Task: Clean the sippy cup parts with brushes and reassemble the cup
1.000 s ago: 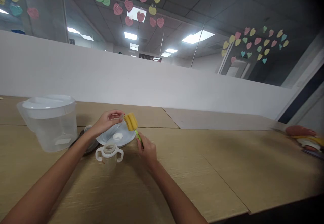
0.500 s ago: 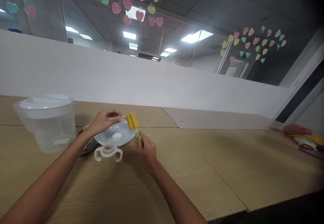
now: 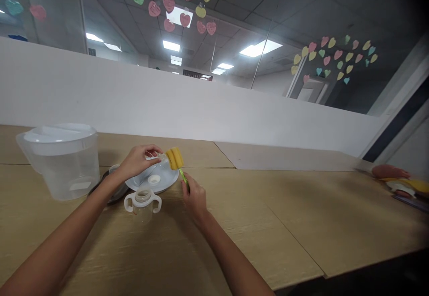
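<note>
Fingers of the right hand (image 3: 195, 198) were curled closed round the green handle (image 3: 182, 177) of a brush; its yellow sponge head (image 3: 174, 158) stood up near the plate's right edge. Left hand (image 3: 138, 161) pinched a small clear piece (image 3: 162, 157) between thumb and fingertips, gap narrow, beside the sponge; could not tell whether the two touched. Brush judged light, head soft and springy, handle stiffer: best gripped low on the stem. Clear piece looked like thin plastic, likely slippery if wet; rim hold sensible.

Beneath, a smooth, pale, shallow plate (image 3: 171, 182) bore a white ring (image 3: 153, 179). Nearer, a see-through bottle (image 3: 143, 211) stood upright, uncapped, two curved white handles offering firm holds; probably light. Left, past a dark round dish (image 3: 124, 193) partly behind the forearm, stood a cloudy plastic pitcher (image 3: 72, 171), lidded, tapered; weight uncertain, its side handle the natural grip. Table (image 3: 234, 224) smooth, tan, seamed.
</note>
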{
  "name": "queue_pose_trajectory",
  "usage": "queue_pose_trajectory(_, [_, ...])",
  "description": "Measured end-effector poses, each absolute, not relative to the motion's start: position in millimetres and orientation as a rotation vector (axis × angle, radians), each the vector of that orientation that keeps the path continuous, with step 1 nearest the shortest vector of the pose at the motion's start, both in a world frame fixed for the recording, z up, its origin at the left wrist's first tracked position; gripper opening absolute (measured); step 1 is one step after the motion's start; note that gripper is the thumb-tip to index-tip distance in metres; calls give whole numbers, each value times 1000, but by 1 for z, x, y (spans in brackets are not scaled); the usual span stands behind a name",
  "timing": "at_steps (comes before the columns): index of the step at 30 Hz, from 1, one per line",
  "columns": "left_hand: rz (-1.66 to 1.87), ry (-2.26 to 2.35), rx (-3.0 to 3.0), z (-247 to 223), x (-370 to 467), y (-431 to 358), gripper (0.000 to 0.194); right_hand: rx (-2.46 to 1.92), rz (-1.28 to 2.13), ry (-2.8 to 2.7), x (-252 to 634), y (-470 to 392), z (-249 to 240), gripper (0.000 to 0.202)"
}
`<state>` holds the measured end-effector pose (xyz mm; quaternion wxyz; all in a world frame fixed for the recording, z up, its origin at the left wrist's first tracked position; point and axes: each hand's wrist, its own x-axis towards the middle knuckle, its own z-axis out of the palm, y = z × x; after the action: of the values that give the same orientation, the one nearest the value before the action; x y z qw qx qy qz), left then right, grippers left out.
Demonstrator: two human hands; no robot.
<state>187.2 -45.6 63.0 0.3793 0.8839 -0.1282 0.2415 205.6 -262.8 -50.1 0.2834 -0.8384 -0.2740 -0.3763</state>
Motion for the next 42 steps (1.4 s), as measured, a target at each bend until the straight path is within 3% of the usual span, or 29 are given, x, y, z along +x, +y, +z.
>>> queue_pose_trajectory(11, [753,-199,2187,63,188,-44,36,-2325,-1017,-759,206,-261,-54,35])
queue_pose_trajectory(42, [748,-146,2183,67,180,-46,33,-2396,-1226,-871,211,-261,-59,32])
